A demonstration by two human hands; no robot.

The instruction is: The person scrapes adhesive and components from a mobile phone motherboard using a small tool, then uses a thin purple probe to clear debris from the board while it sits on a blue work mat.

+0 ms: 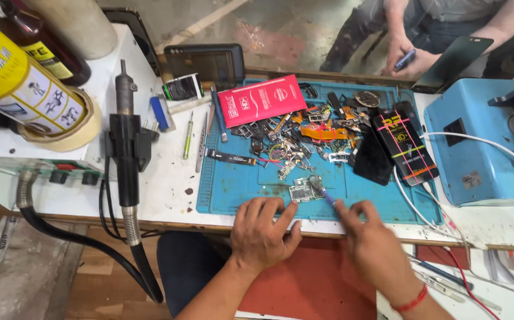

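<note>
Steadying board [305, 190] near tabletop's front edge | left hand [261, 233] fingers pressing it flat | right hand [371, 246] pinching brush [323, 195], tip on board

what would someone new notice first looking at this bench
Probably the blue mat in the middle, heaped with small phone parts and a red packet at its far edge. At its near edge the left hand steadies a small circuit board while the right hand works a thin tool on it. On the left, a black hot air gun and a big yellow can stand out.
</note>
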